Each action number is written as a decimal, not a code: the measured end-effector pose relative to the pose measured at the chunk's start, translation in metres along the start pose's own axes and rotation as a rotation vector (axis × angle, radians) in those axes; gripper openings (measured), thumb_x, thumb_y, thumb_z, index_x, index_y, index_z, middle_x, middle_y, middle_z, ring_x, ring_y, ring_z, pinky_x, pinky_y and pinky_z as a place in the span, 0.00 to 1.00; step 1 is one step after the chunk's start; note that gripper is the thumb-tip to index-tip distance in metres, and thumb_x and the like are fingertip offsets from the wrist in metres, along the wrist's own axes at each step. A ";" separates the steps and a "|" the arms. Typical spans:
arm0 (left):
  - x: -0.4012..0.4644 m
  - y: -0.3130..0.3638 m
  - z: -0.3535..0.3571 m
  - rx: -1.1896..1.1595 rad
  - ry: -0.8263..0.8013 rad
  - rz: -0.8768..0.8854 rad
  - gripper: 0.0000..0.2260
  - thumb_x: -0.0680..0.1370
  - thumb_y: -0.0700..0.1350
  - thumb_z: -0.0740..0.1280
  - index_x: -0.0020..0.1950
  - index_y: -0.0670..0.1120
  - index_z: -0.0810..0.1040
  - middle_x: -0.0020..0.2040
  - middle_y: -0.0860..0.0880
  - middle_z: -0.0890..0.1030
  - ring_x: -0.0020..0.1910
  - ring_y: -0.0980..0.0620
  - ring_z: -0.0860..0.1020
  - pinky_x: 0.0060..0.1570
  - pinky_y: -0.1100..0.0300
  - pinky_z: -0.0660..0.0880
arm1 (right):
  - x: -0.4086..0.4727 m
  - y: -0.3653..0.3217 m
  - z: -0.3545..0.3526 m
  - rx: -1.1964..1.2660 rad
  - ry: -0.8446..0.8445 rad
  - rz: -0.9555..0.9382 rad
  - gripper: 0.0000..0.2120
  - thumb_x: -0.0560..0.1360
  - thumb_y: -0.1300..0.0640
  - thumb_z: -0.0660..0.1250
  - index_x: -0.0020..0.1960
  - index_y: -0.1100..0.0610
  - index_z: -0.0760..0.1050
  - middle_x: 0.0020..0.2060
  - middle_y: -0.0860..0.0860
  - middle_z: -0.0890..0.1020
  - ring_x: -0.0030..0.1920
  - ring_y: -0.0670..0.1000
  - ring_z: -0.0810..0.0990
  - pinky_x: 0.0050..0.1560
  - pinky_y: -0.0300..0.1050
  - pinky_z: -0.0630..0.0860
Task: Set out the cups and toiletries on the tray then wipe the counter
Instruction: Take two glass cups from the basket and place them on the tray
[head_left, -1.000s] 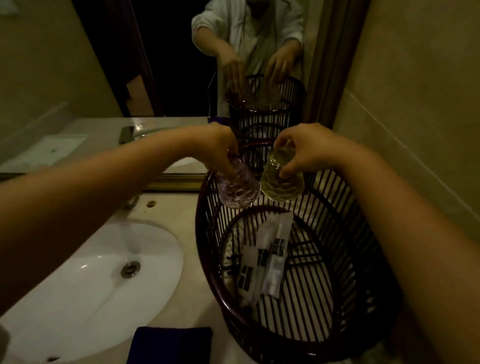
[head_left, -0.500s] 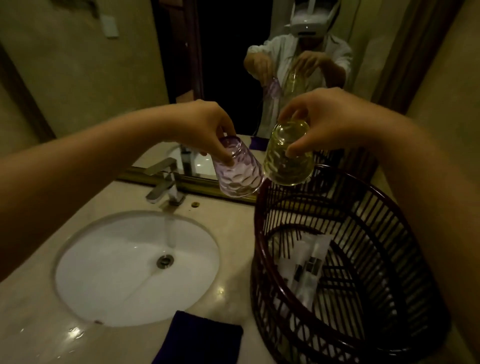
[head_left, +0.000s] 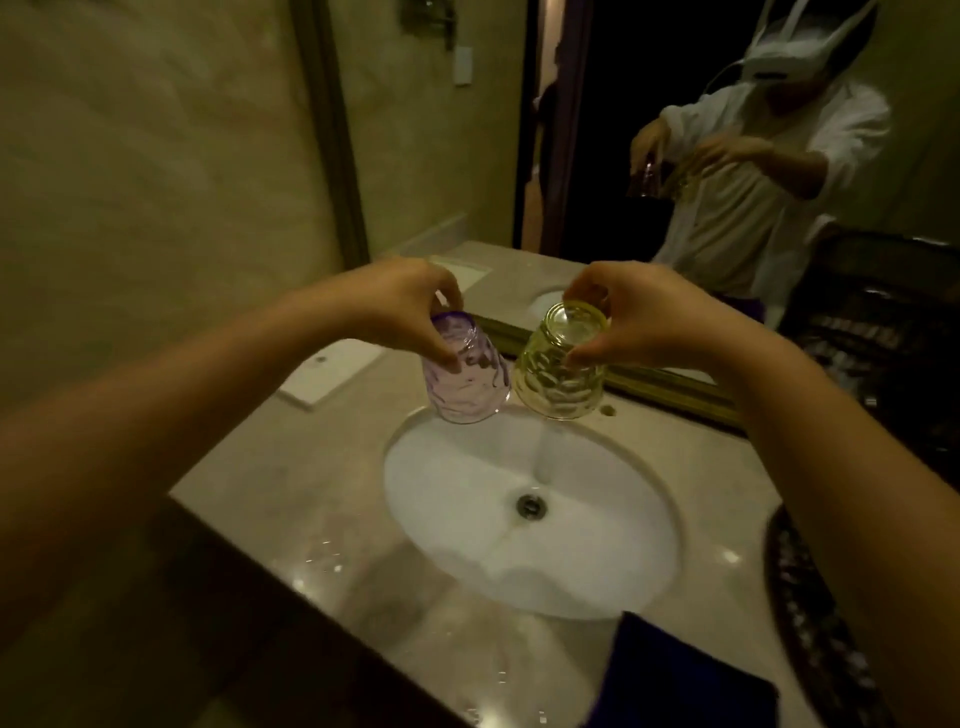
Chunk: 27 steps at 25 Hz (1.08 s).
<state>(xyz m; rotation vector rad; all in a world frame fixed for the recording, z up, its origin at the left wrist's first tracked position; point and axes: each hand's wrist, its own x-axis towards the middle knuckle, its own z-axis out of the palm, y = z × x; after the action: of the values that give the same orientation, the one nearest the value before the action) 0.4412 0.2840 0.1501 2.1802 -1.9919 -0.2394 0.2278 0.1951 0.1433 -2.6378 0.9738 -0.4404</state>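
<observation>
Hands raised above the sink (head_left: 467, 519): your left hand (head_left: 410, 306) grips a purple cup (head_left: 467, 379), your right hand (head_left: 639, 312) a yellow cup (head_left: 561, 374), both upside down, side by side.

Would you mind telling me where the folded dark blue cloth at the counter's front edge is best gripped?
Pinch the dark blue cloth at its far-left corner, coming from above. It lies flat beside the white sink basin, and that corner is clear. Both hands hold cups, so one must be freed first.
</observation>
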 end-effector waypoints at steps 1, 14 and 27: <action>-0.008 -0.023 0.000 -0.003 0.018 -0.026 0.26 0.64 0.50 0.77 0.59 0.45 0.75 0.53 0.47 0.81 0.48 0.48 0.79 0.49 0.52 0.79 | 0.011 -0.016 0.016 0.019 -0.006 -0.007 0.25 0.62 0.54 0.77 0.57 0.53 0.72 0.48 0.48 0.76 0.47 0.49 0.75 0.39 0.36 0.70; -0.006 -0.252 0.041 -0.337 0.170 -0.164 0.26 0.65 0.43 0.75 0.62 0.46 0.75 0.55 0.47 0.80 0.52 0.52 0.77 0.50 0.60 0.75 | 0.156 -0.107 0.161 0.245 0.024 0.000 0.29 0.63 0.56 0.77 0.62 0.55 0.72 0.57 0.53 0.79 0.55 0.52 0.76 0.52 0.45 0.75; 0.114 -0.412 0.085 -0.715 0.330 -0.331 0.27 0.64 0.42 0.77 0.60 0.49 0.73 0.51 0.53 0.77 0.51 0.57 0.75 0.42 0.71 0.70 | 0.320 -0.098 0.282 0.346 0.196 0.261 0.33 0.62 0.54 0.77 0.65 0.53 0.71 0.60 0.53 0.79 0.57 0.53 0.77 0.57 0.51 0.76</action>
<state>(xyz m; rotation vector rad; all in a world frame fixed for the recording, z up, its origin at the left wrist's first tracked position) 0.8301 0.2046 -0.0302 1.8878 -1.1225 -0.5048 0.6226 0.1002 -0.0190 -2.1561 1.1636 -0.7398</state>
